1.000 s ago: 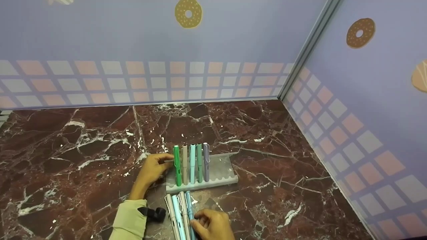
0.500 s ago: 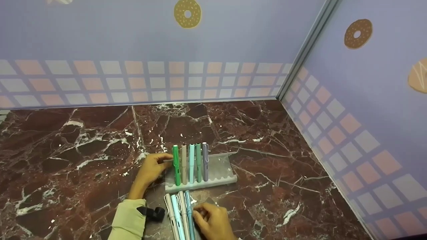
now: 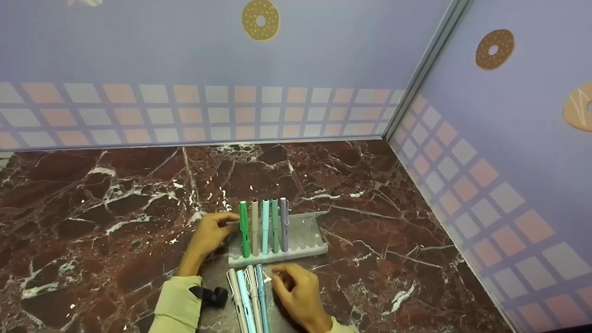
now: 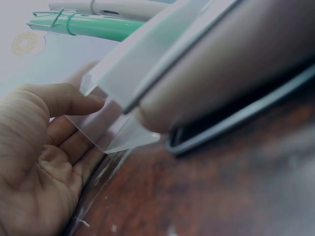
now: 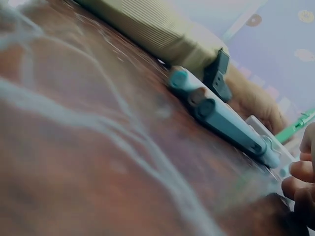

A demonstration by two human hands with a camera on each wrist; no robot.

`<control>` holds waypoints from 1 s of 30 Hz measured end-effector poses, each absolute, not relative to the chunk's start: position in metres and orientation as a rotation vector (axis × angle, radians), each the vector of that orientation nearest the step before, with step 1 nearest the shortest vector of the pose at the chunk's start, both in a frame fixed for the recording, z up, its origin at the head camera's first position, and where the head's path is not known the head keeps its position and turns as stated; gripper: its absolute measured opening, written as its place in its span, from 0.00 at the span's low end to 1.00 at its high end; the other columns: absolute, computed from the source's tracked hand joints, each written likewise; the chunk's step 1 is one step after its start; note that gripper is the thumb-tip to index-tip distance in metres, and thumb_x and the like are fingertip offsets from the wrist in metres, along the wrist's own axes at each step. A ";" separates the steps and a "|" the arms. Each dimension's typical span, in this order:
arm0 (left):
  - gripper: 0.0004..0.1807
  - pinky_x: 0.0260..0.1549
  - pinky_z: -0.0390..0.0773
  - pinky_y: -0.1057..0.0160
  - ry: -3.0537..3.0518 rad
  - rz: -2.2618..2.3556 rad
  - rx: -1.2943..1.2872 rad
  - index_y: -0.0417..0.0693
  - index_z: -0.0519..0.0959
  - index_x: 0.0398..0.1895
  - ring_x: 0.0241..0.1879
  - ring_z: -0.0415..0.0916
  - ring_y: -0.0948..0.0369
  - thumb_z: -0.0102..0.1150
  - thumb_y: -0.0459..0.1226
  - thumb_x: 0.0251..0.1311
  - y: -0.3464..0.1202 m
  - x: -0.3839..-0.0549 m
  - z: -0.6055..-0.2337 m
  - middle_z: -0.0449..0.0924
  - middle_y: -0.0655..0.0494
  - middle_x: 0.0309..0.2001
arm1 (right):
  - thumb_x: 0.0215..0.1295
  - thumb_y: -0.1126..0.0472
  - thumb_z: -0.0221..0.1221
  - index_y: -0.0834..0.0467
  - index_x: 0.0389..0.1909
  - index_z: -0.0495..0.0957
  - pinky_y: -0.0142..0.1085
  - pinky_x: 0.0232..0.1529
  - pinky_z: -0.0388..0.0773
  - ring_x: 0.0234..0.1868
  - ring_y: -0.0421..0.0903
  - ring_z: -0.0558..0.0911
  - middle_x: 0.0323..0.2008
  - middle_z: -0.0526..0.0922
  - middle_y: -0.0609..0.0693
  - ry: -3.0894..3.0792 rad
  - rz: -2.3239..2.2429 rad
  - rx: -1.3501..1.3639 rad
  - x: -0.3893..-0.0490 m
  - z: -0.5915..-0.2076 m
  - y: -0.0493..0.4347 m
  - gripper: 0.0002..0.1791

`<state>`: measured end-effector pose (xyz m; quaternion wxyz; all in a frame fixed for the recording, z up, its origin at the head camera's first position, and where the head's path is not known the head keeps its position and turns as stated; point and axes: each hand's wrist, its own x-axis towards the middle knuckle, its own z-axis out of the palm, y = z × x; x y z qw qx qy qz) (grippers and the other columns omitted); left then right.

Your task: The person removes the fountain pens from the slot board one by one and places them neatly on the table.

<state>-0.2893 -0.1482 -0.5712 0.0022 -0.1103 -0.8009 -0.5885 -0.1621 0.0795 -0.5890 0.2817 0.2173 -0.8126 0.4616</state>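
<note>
A clear pen rack (image 3: 303, 238) with a scalloped front edge holds several pens side by side: a bright green pen (image 3: 244, 229), a taupe one, a light blue one, a muted green one and a grey-purple pen (image 3: 285, 226). My left hand (image 3: 213, 233) pinches the rack's left end; the left wrist view shows the thumb on its clear edge and fingers behind. Below the rack, several loose pens lie together, with a blue pen (image 3: 262, 296) on the right. Beside it, my right hand (image 3: 298, 289) has loosely curled fingers and nothing in them, apart from the pens.
A brown-red marbled tabletop (image 3: 393, 259) lies under everything. Patterned walls (image 3: 185, 111) stand at the back and the right. A black wrist camera (image 3: 215, 297) sits at my left cuff, close to the loose pens.
My right hand has drawn off the blue pen to the right and then moved up, closer to the rack. The left hand and the pens have stayed put.
</note>
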 end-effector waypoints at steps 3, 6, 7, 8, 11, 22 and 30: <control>0.09 0.38 0.79 0.69 -2.509 -1.842 -0.337 0.37 0.86 0.41 0.38 0.81 0.60 0.63 0.24 0.59 -0.148 -0.288 -0.571 0.88 0.43 0.42 | 0.51 0.73 0.69 0.56 0.34 0.84 0.21 0.25 0.74 0.22 0.33 0.76 0.26 0.81 0.42 -2.141 1.178 0.581 -0.169 -0.588 0.082 0.12; 0.08 0.39 0.79 0.70 -2.497 -1.843 -0.338 0.36 0.86 0.41 0.38 0.82 0.60 0.64 0.24 0.59 -0.147 -0.288 -0.570 0.88 0.43 0.42 | 0.51 0.74 0.69 0.57 0.35 0.83 0.20 0.24 0.73 0.22 0.34 0.75 0.26 0.80 0.43 -2.127 1.156 0.567 -0.176 -0.588 0.085 0.12; 0.08 0.39 0.79 0.70 -2.492 -1.845 -0.338 0.36 0.86 0.41 0.38 0.82 0.60 0.64 0.24 0.59 -0.147 -0.288 -0.570 0.88 0.43 0.42 | 0.51 0.74 0.68 0.57 0.35 0.83 0.20 0.24 0.72 0.22 0.35 0.75 0.26 0.80 0.43 -2.120 1.150 0.558 -0.178 -0.588 0.085 0.13; 0.08 0.40 0.79 0.70 -2.484 -1.850 -0.343 0.35 0.86 0.41 0.39 0.82 0.59 0.64 0.24 0.58 -0.147 -0.287 -0.570 0.88 0.42 0.42 | 0.51 0.74 0.68 0.57 0.36 0.83 0.21 0.25 0.72 0.23 0.36 0.75 0.27 0.80 0.44 -2.116 1.142 0.547 -0.180 -0.588 0.086 0.13; 0.08 0.40 0.79 0.70 -2.478 -1.851 -0.348 0.34 0.86 0.41 0.39 0.82 0.58 0.64 0.24 0.58 -0.147 -0.287 -0.569 0.87 0.41 0.42 | 0.51 0.74 0.67 0.57 0.37 0.83 0.23 0.29 0.76 0.27 0.39 0.78 0.30 0.81 0.46 -2.098 1.114 0.532 -0.186 -0.587 0.088 0.13; 0.09 0.42 0.80 0.69 -2.512 -1.830 -0.326 0.36 0.86 0.42 0.41 0.83 0.58 0.63 0.23 0.59 -0.148 -0.288 -0.571 0.87 0.42 0.43 | 0.47 0.70 0.71 0.61 0.44 0.82 0.37 0.51 0.81 0.45 0.48 0.83 0.42 0.84 0.52 -2.080 0.967 0.466 -0.206 -0.587 0.093 0.19; 0.09 0.36 0.79 0.70 -2.498 -1.858 -0.312 0.36 0.86 0.41 0.35 0.80 0.62 0.63 0.23 0.58 -0.147 -0.287 -0.569 0.87 0.41 0.42 | 0.49 0.71 0.71 0.64 0.49 0.79 0.38 0.40 0.83 0.37 0.48 0.85 0.38 0.86 0.53 -2.085 1.003 0.428 -0.219 -0.590 0.094 0.23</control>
